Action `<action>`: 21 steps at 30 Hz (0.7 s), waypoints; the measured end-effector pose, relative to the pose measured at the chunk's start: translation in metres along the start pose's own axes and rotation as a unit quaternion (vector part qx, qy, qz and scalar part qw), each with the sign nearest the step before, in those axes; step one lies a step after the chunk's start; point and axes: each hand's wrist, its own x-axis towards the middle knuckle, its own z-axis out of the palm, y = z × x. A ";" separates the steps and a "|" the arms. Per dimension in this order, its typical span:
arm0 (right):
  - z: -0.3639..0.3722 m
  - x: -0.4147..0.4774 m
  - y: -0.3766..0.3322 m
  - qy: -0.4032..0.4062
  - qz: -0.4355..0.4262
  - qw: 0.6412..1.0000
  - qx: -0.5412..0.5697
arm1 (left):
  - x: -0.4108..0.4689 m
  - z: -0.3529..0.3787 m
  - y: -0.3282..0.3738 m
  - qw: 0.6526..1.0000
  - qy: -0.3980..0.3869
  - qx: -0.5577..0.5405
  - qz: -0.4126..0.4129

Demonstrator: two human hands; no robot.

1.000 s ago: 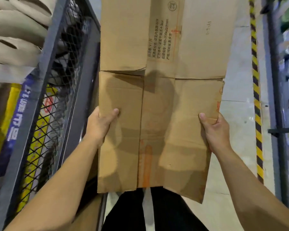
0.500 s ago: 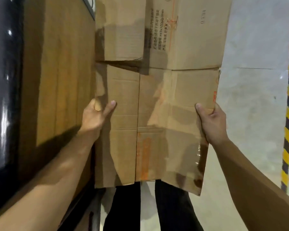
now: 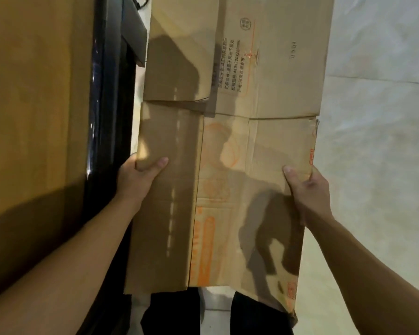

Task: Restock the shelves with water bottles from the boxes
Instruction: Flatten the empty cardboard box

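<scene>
brown panel (image 3: 34,105) left; flattened box (image 3: 228,189) hides floor (image 3: 373,141).

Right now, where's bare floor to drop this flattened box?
Bare floor lies right of the flattened box, past the right hand. Left is crowded: the left hand sits close to a black frame and a brown panel, with only a thin sliver of floor between.

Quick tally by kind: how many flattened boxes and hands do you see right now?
Flattened cardboard box: 1
Hands gripping its edges: 2, left hand and right hand
Total: 3
</scene>
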 end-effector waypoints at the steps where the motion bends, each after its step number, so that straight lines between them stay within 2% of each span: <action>1: 0.007 0.006 0.006 -0.005 0.001 1.000 -0.008 | 0.010 0.003 -0.009 1.000 0.000 0.001 -0.007; 10: 0.052 0.045 0.047 -0.016 0.023 0.999 -0.041 | 0.072 0.022 -0.060 0.997 -0.005 0.031 -0.077; 18: 0.059 0.077 0.065 -0.004 0.053 0.997 -0.063 | 0.083 0.045 -0.060 0.997 0.008 0.072 0.012; 21: 0.062 0.081 0.068 0.002 0.054 0.995 -0.081 | 0.088 0.048 -0.054 0.995 0.013 0.100 0.019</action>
